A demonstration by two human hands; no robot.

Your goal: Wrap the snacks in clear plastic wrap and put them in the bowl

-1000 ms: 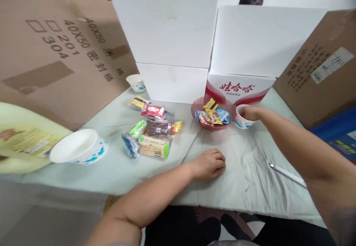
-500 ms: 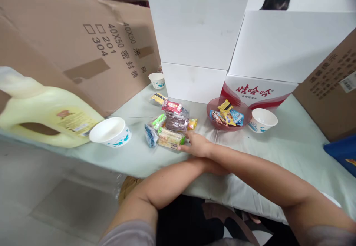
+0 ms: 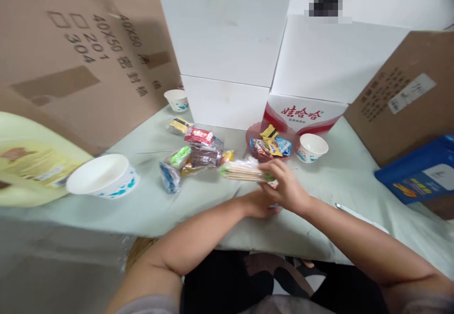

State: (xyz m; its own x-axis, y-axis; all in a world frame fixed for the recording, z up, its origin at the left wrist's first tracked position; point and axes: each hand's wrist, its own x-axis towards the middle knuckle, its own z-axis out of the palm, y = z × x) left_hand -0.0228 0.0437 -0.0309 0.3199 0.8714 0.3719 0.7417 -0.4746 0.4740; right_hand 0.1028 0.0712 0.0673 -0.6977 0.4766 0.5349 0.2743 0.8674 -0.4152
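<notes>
My right hand [image 3: 287,188] is closed on one end of a clear-wrapped packet of biscuits [image 3: 244,172], pale and layered with green ends, lifted over the table. Just beneath it, my left hand [image 3: 261,202] is curled low, partly covered by the right; a bit of pale, shiny material shows at its fingers, too small to name. Left of the packet lie wrapped snacks: a dark brown one [image 3: 205,157], a red one [image 3: 198,136], a green one [image 3: 180,156], a blue one [image 3: 169,177] and a yellow one [image 3: 179,125]. Behind my right hand, a pink glass bowl [image 3: 252,136] holds several snacks.
White paper bowls stand at left [image 3: 124,181], at the back [image 3: 177,101] and right of the pink bowl [image 3: 312,148]. A yellow jug [image 3: 35,162] is at far left. White boxes [image 3: 227,101], cardboard and a blue package [image 3: 418,181] border the table; a person's hair shows behind.
The biscuit packet has left the snack pile and moved right in my right hand. My left hand has come out from under the right forearm. The view has shifted right.
</notes>
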